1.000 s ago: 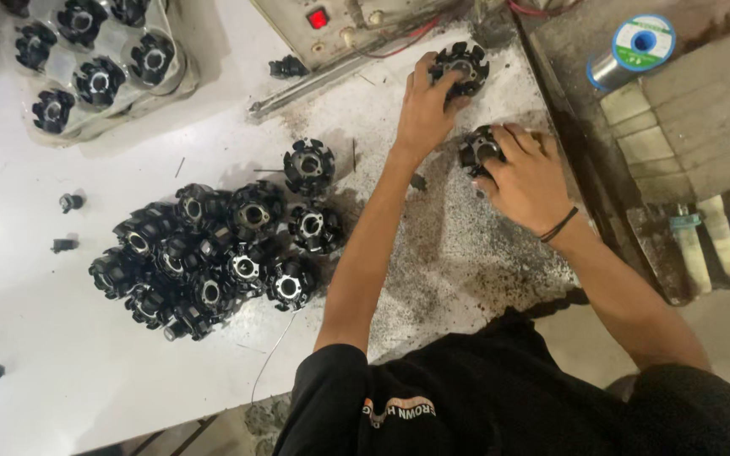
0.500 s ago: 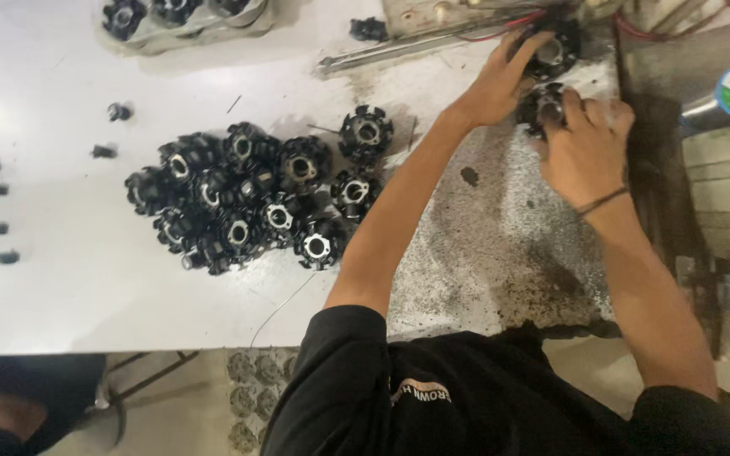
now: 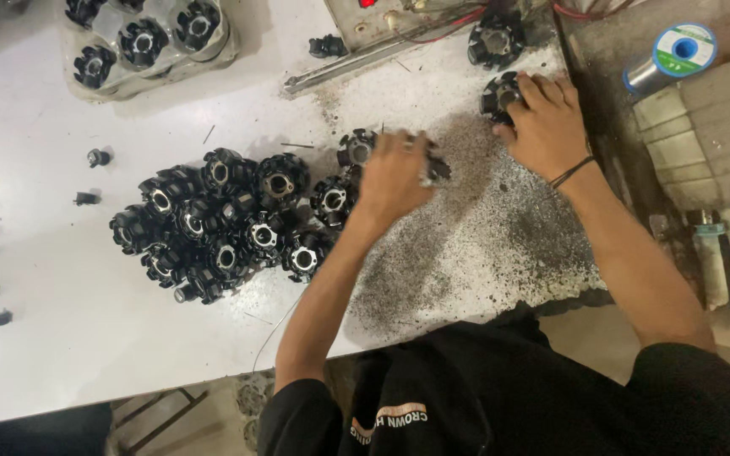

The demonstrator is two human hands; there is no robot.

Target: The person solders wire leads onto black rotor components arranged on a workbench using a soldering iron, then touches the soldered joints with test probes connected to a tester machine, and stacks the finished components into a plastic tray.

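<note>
White tabletop, dusted with grey filings right of centre. Left hand lies mid-frame, fingers curled over a black round part at the pile's edge, its bore facing up. Right hand, upper right, closes on another black part; its axis I cannot tell.

About fourteen black round parts lie heaped on the tabletop. Two more sit apart at the far edge, one free and one under the right hand. Four sit in the tray. One solder spool shows. Around seven small black pieces lie scattered.
</note>
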